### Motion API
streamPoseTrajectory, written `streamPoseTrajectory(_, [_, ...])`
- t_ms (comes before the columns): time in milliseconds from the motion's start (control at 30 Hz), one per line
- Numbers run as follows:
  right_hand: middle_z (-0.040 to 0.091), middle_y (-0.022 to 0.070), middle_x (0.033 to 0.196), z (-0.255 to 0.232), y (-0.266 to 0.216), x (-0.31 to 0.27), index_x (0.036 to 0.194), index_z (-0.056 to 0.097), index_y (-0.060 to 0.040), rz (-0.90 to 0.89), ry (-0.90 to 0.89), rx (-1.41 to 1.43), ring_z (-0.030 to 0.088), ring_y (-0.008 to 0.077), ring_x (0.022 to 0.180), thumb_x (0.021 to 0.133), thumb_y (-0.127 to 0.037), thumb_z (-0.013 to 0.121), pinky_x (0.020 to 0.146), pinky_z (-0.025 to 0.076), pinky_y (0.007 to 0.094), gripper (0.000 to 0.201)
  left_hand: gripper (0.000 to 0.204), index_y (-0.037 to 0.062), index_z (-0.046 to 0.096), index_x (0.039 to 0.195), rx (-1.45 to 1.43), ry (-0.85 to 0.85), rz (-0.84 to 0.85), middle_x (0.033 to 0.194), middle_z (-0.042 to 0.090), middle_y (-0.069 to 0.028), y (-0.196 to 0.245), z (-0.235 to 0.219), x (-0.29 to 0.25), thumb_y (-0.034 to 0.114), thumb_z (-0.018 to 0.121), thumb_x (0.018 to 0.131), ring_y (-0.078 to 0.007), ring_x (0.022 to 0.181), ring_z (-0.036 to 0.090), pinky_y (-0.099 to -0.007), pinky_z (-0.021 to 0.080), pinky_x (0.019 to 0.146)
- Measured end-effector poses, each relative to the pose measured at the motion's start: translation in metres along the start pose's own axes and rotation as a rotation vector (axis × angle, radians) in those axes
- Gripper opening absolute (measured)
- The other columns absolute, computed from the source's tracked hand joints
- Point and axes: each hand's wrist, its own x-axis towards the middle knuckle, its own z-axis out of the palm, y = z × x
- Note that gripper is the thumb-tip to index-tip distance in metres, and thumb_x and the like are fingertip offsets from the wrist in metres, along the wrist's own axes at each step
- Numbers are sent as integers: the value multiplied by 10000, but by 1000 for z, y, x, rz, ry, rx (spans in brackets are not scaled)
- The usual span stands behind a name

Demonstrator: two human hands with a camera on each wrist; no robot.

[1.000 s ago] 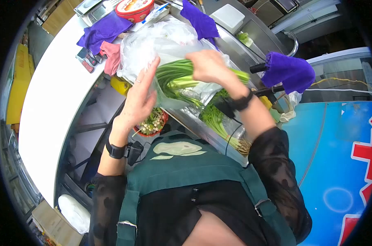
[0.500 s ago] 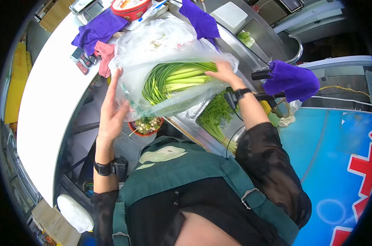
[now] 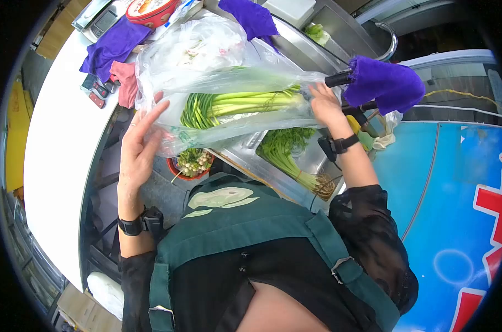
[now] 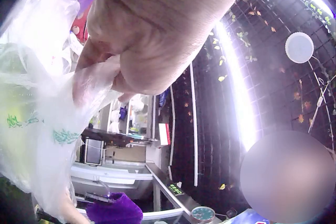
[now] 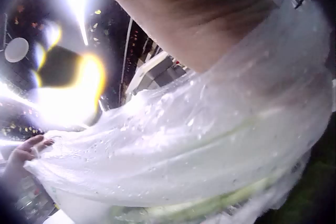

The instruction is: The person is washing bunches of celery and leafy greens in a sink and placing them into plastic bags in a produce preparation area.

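Note:
A clear plastic bag [image 3: 229, 134] lies spread at the counter's inner side, its mouth gaping. Inside it rests a bundle of green onions [image 3: 245, 104], leafy tops folded at the left and pale ends at the right. My left hand [image 3: 137, 149] holds the bag's left rim, thumb and fingers pinching the film in the left wrist view. At the bag's right end is my right hand [image 3: 328, 108], fingers extended just inside the opening by the pale ends. In the right wrist view, plastic film covers the fingers of that hand.
Feathery greens with roots [image 3: 287, 155] lie in a metal tray below the bag. A red bowl [image 3: 193, 176] of small white bulbs stands lower left. Purple cloth [image 3: 386, 86] covers a bar at right. Knives [image 3: 98, 94] and a pink cloth [image 3: 124, 83] lie on the white counter.
The green onions, gripped by my right hand earlier, have gone into the bag and now lie stretched out there. My right hand has moved rightward; the left has shifted left, spreading the bag.

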Motion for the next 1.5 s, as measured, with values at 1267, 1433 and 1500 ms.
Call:
streamPoseTrajectory(1267, [616, 100, 1103, 177, -45, -145, 1295, 468, 45, 299, -929, 2110, 591, 144, 945, 701, -29, 630, 856, 472, 270, 620, 509, 16, 435, 1390, 92, 52, -299, 1442, 429, -122, -12, 42, 3, 59, 564, 900, -228, 1344, 368, -370, 314, 1092])
streamPoseTrajectory(1433, [623, 149, 979, 71, -12, -193, 1341, 408, 26, 416, -882, 2515, 640, 224, 781, 747, -205, 690, 726, 547, 351, 697, 510, 7, 442, 1383, 108, 80, -249, 1439, 432, -135, -19, 43, 8, 51, 564, 890, -238, 1365, 344, -376, 260, 1123])
streamPoseTrajectory(1500, [631, 155, 965, 65, -19, -204, 1341, 406, 17, 257, -869, 2749, 649, 239, 761, 743, -268, 702, 711, 562, 377, 726, 507, 7, 445, 1381, 89, 93, -245, 1435, 436, -137, -21, 42, 8, 48, 561, 889, -238, 1364, 345, -375, 259, 1124])
